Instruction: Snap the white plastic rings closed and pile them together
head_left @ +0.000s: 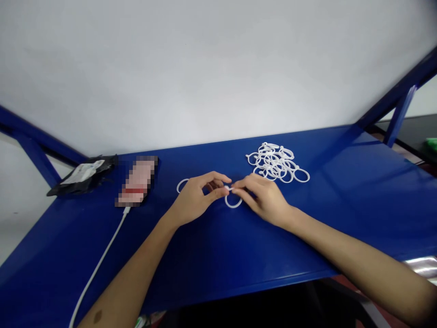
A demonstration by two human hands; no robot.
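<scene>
Both my hands meet at the middle of a blue table (218, 255). My left hand (196, 198) and my right hand (262, 196) pinch the same white plastic ring (233, 203) by its top, fingertips nearly touching; the loop hangs just below them, against the tabletop. Another white ring (182, 184) lies partly hidden behind my left hand. A pile of several white rings (276, 166) sits just beyond my right hand.
A blurred-out phone (138, 180) lies left of my hands, with a white cable (99, 264) running toward the near edge. A black pouch (83, 175) rests at the far left corner. Blue frame struts rise at both sides; a white wall stands behind.
</scene>
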